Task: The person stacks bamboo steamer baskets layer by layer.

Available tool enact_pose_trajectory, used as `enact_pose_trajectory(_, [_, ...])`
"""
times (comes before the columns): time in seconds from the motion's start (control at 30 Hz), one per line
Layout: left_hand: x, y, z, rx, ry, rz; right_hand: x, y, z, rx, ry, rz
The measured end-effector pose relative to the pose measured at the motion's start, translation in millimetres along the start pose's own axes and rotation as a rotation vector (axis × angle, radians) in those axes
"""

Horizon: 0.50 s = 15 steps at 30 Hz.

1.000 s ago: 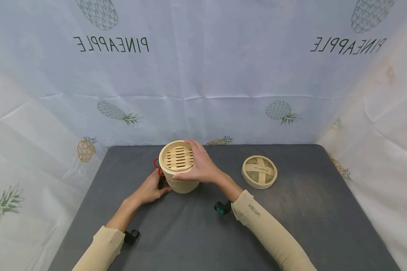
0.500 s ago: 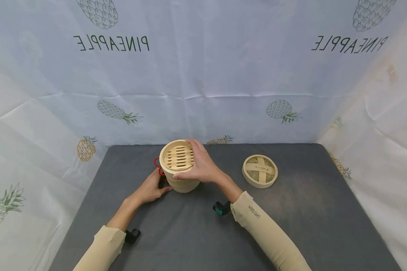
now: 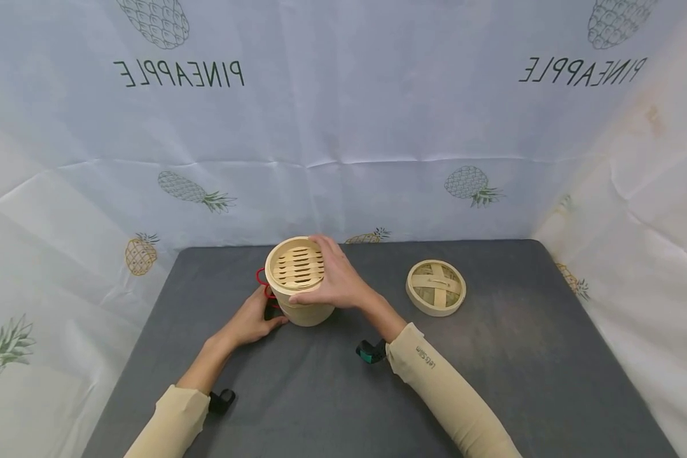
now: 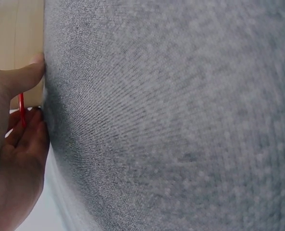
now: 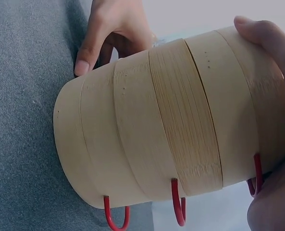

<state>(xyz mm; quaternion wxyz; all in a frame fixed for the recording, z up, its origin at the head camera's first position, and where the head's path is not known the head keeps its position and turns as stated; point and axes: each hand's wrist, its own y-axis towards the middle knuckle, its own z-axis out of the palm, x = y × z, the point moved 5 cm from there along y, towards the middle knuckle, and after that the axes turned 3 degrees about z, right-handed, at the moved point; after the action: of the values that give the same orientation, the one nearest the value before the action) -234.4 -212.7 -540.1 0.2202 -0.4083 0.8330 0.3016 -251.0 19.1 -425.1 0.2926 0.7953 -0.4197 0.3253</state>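
Head view: the right hand (image 3: pixel 340 280) grips the top right of the upright bamboo steamer stack (image 3: pixel 295 273); the left hand (image 3: pixel 249 321) holds its bottom left, fingers partly hidden.

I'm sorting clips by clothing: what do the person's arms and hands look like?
Left hand and right hand are ungloved. The left sleeve and right sleeve are beige, the right with dark lettering. A black piece shows by the left sleeve; another, with a green patch, by the right.
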Motion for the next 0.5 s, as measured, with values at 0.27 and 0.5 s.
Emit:
enact_pose_trajectory(0.27, [-5.9, 1.0, -3.5, 0.010, 0.009, 0.007, -1.1, 0.6, -0.4, 0.020, -0.003, 0.005])
enact_pose_trajectory(0.5, [19.2, -1.7, 8.3, 0.029, 0.067, -0.011, -1.8, -0.5, -0.3, 0.016, 0.008, 0.002])
